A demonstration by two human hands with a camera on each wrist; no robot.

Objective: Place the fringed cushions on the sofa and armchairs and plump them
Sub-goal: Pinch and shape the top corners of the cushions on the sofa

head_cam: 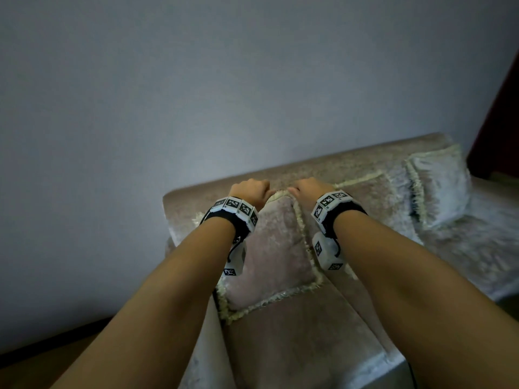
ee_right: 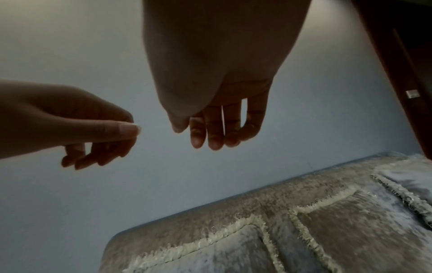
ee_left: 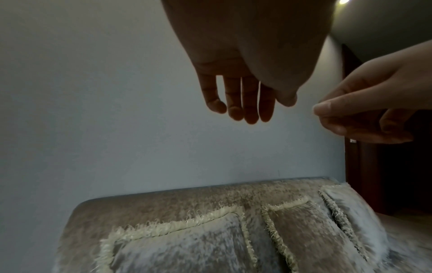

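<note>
Fingers (ee_left: 250,103) of our left hand (head_cam: 248,192) hang down loosely, a little apart and nearly straight, holding nothing. Those of our right hand (head_cam: 309,189) curl softly, the thumb resting against the forefinger, and we see nothing between them. Both hands are close together but do not touch.

The fringed cushion (head_cam: 269,248) we are working on leans against the backrest at the left end of the sofa (head_cam: 295,346). Its top edge is just below our fingertips. In the head view the hands seem to meet that edge, but both wrist views show them in the air with the wall (head_cam: 196,80) behind them and the fringe beneath, so we judge them clear of the fabric.

A second cushion (head_cam: 373,197) stands just to the right of the first, their fringes side by side. A third cushion (head_cam: 441,186) leans at the far right end.

We judge that placing on the sofa is done and that plumping the left cushion is the step in hand. The next move calls for bringing both hands down on the top edge or sides, then patting or squeezing inwards to puff the filling. The cushion should stay upright against the backrest. No armchair is in view, so we cannot tell how that part of the task stands.
</note>
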